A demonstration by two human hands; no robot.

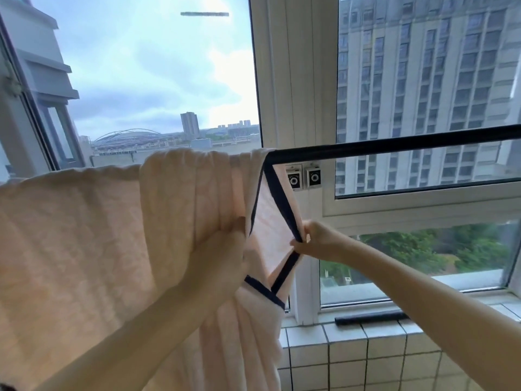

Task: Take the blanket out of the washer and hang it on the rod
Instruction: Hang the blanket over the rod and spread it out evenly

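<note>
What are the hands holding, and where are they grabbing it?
Both hold the blanket. The left hand grips its bunched folds below the rod; the right hand pinches its dark-trimmed edge.

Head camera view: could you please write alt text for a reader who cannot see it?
A pale pink blanket hangs over a black rod before a window. The left hand holds a bunched fold; the right hand pinches its navy-trimmed edge.

Two bare arms in shot, both uncovered as far as the frame edge. Slender left forearm (135, 331), smooth-backed left hand (222, 249). Right forearm (423, 289) just as bare, right hand (317, 239) showing its knuckles. A dark scrap (5, 387) sits at the bottom-left corner, too small to identify.
</note>
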